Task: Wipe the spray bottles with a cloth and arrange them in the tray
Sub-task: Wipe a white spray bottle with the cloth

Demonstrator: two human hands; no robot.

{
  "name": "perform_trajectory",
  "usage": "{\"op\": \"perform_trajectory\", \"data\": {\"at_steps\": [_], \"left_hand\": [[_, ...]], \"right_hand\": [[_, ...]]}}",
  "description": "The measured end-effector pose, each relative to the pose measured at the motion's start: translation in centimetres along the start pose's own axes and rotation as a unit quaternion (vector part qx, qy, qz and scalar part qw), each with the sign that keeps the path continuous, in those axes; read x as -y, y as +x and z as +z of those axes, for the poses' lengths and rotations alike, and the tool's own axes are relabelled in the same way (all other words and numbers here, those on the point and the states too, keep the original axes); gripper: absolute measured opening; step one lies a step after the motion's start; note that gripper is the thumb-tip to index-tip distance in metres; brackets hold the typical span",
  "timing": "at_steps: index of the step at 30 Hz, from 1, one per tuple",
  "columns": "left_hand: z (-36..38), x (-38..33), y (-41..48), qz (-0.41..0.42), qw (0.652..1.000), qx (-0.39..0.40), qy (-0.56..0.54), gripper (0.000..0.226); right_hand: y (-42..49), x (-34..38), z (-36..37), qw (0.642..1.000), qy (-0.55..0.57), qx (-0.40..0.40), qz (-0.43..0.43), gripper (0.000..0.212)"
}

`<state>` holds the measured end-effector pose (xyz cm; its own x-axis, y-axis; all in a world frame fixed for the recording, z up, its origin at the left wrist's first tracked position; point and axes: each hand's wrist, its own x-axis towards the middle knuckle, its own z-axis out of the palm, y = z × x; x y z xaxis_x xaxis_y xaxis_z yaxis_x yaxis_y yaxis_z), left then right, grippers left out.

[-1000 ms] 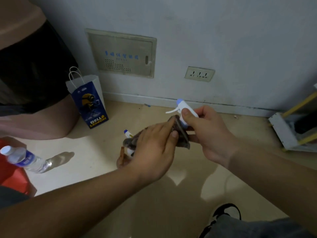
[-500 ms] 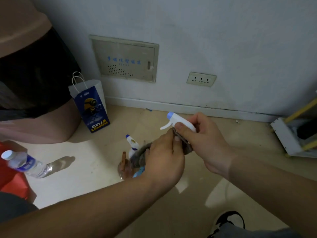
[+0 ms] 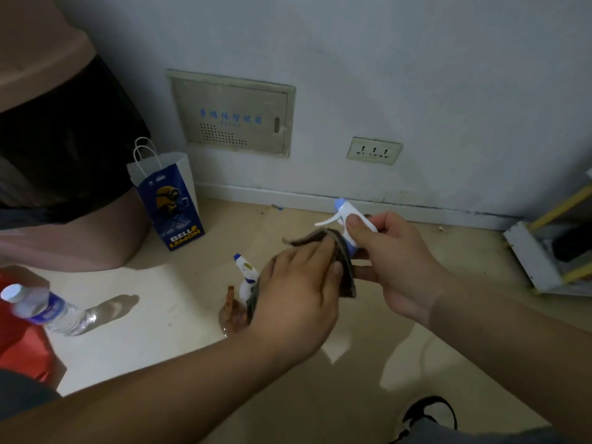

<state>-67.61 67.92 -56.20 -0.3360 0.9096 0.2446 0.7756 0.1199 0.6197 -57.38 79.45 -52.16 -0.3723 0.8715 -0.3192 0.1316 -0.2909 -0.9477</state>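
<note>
At the centre of the frame the left hand (image 3: 298, 299) wraps a brown cloth (image 3: 344, 251) over the body of a spray bottle (image 3: 350, 219), with the fingers curled down on the fabric. The right hand (image 3: 394, 261), just right of centre, pinches the bottle's neck, its thumb lying on the white head below the blue nozzle. This looks like mid-wipe. To do it well, the right hand should hold the neck firmly and turn the bottle while the cloth slides down the body, so every side is cleaned. The trigger, which points to the upper left, should not be squeezed.

On the beige floor (image 3: 166, 315), a water bottle (image 3: 41, 310) lies at the left edge and a blue paper bag (image 3: 169, 203) stands at the upper left. A second spray bottle (image 3: 245, 274) sits just left of the left hand, next to a brownish glossy thing that may be the tray, though it is too dim to tell. The pale wall carries a panel (image 3: 230, 113) and a socket (image 3: 374, 151). A rack (image 3: 538, 257) is at the right edge.
</note>
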Motion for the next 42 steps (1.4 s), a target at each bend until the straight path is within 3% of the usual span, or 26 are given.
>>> {"op": "perform_trajectory", "data": {"at_steps": [3, 6, 8, 10, 12, 15, 19, 21, 24, 28, 31, 33, 37, 42], "left_hand": [[0.7, 4.0, 0.8, 0.02, 0.996, 0.028, -0.08, 0.043], [1.9, 6.7, 0.5, -0.167, 0.956, 0.084, -0.226, 0.047], [2.6, 6.0, 0.3, -0.226, 0.942, 0.08, -0.234, 0.048], [2.4, 4.0, 0.2, -0.188, 0.968, 0.037, -0.16, 0.044], [1.4, 1.9, 0.3, -0.073, 0.997, -0.012, -0.029, 0.043], [1.1, 0.5, 0.0, 0.056, 0.991, 0.011, 0.117, 0.049], [0.0, 1.9, 1.6, 0.165, 0.972, 0.038, 0.161, 0.051], [-0.6, 3.6, 2.5, 0.149, 0.98, 0.046, 0.125, 0.05], [-0.7, 4.4, 2.5, -0.034, 0.994, 0.062, -0.084, 0.049], [-1.1, 3.4, 3.2, -0.219, 0.905, 0.029, -0.363, 0.033], [-1.5, 3.4, 3.8, -0.342, 0.779, 0.026, -0.525, 0.034], [-1.4, 2.9, 3.6, -0.395, 0.723, 0.035, -0.566, 0.037], [-1.6, 1.3, 3.4, -0.434, 0.684, 0.079, -0.582, 0.033], [-1.6, 1.0, 3.3, -0.434, 0.695, 0.059, -0.57, 0.039]], "right_hand": [[0.5, 0.7, -0.5, 1.0, 0.018, -0.023, 0.007, 0.026], [1.4, 1.3, -1.3, 0.998, 0.036, -0.059, 0.012, 0.041], [1.7, 1.2, -1.6, 0.996, 0.047, -0.068, 0.024, 0.046], [1.7, 0.9, -1.5, 0.995, 0.06, -0.065, 0.039, 0.047], [1.7, 0.6, -1.2, 0.994, 0.077, -0.048, 0.056, 0.048], [1.3, 0.1, -0.6, 0.993, 0.088, -0.008, 0.075, 0.039], [1.3, 0.5, -0.7, 0.992, 0.1, -0.001, 0.079, 0.026], [1.6, 1.0, -1.1, 0.992, 0.109, -0.016, 0.066, 0.036], [2.0, 1.3, -1.6, 0.993, 0.099, -0.039, 0.055, 0.041], [2.2, 1.4, -1.9, 0.992, 0.1, -0.05, 0.05, 0.044], [2.2, 1.3, -2.1, 0.994, 0.099, -0.038, 0.042, 0.045], [2.0, 1.4, -2.2, 0.995, 0.09, -0.029, 0.032, 0.043], [1.3, 2.0, -2.3, 0.998, 0.062, -0.018, 0.003, 0.039], [0.8, 1.7, -2.2, 1.0, -0.008, 0.014, -0.014, 0.03]]}}
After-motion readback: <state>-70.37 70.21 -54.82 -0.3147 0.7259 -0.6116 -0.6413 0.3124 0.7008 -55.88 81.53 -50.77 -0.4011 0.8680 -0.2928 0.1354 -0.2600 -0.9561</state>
